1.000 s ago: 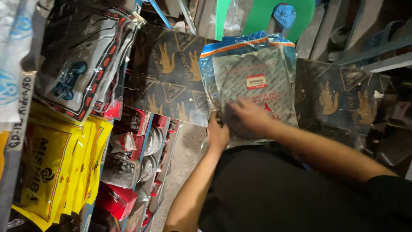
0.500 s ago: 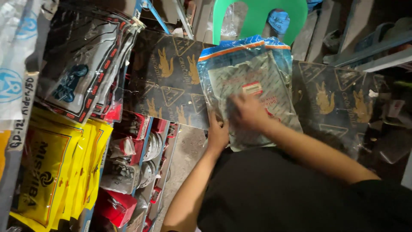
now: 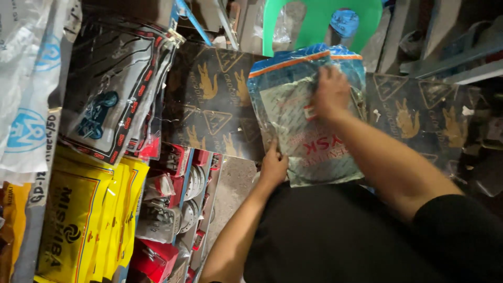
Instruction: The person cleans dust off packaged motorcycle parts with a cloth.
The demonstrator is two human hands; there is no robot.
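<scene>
From the head view, I am looking down at a clear plastic packet with a blue and orange top band and a grey sheet inside (image 3: pixel 306 120). It is lying tilted across a black cardboard sheet printed with gold emblems (image 3: pixel 209 99).

My left hand (image 3: pixel 273 166) is gripping the packet's lower left edge: the fingers are curling under that edge, so the packet is rising up and to the right from this hand. My right hand (image 3: pixel 331 93) is pressing flat on the packet's upper right part, fingers together and spread over the plastic near the banded top, so most of the packet is lying below and to the left of this palm. I cannot tell whether the right fingers are pinching the plastic or only resting on it.

Above the right hand a green plastic chair back (image 3: pixel 319 18) is standing just beyond the packet's top. Well to the left of the left hand, black packets with red trim (image 3: pixel 112 99) are hanging, with yellow flat packets (image 3: pixel 84 225) below them and small red boxes (image 3: pixel 167 209) lying between these and my left forearm.
</scene>
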